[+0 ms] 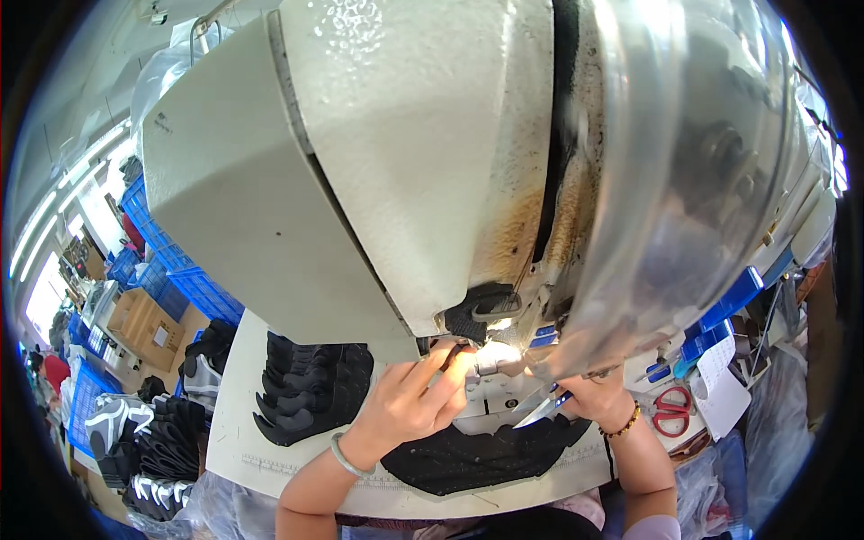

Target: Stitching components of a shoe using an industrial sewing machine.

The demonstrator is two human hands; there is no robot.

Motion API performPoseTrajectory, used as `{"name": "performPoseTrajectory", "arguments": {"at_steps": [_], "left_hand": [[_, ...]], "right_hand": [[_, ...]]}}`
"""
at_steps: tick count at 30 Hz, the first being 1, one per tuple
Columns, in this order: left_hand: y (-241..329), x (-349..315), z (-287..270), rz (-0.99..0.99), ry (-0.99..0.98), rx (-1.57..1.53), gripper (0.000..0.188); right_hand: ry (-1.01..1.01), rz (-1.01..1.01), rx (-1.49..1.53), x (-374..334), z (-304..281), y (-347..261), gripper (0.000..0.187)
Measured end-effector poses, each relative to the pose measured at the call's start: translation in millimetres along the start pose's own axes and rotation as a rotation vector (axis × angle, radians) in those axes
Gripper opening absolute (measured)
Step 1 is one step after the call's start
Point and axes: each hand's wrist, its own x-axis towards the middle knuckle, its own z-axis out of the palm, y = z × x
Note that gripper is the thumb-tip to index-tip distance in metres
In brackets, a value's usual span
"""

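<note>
A large off-white sewing machine (396, 162) fills the upper middle, with a lit needle area at its lower end. My left hand (409, 400) is raised to that area, its fingers bent in a pinch; whatever they hold, if anything, is hidden. My right hand (594, 396) is closed round a blue-handled cutting tool with a silver blade (540, 409), which points down and left. Below both hands, at the table's near edge, lies a black fabric piece (481, 459). A stack of black shoe-upper pieces (315, 387) lies left of my left hand.
Red-handled scissors (671, 412) and a white paper sheet (720, 387) lie at the right of the white table (238, 432). Dark and white shoe parts (166, 436) are piled to the left, near blue crates (202, 292) and a cardboard box (144, 328). Clear plastic covers the machine's right side.
</note>
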Motion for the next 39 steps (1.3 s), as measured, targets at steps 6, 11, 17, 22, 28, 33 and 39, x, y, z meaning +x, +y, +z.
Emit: {"name": "performPoseTrajectory", "arguments": {"at_steps": [6,11,17,22,28,33,39], "left_hand": [[0,-1,0,-0.013,0.011,-0.012,0.035],[-6,-6,7,-0.026,0.060,-0.100,0.035],[-3,-3,0,-0.065,0.003,-0.157,0.034],[-5,-3,6,-0.091,0.007,-0.160,0.035],[1,1,6,-0.067,0.057,-0.104,0.036],[-9,-14,19,-0.023,0.142,-0.037,0.036],[-7,-11,12,-0.010,0.158,-0.173,0.033]], "right_hand": [[0.062,0.026,-0.068,6,1,-3,0.023],[-0.011,-0.050,-0.177,5,-7,-13,0.036],[0.066,-0.005,-0.162,7,-3,-15,0.037],[0.061,0.000,-0.176,14,-6,-11,0.033],[0.094,-0.051,-0.087,11,2,-4,0.035],[0.031,-0.116,-0.177,10,-2,-13,0.032],[0.022,-0.091,-0.214,10,-3,-24,0.028]]}}
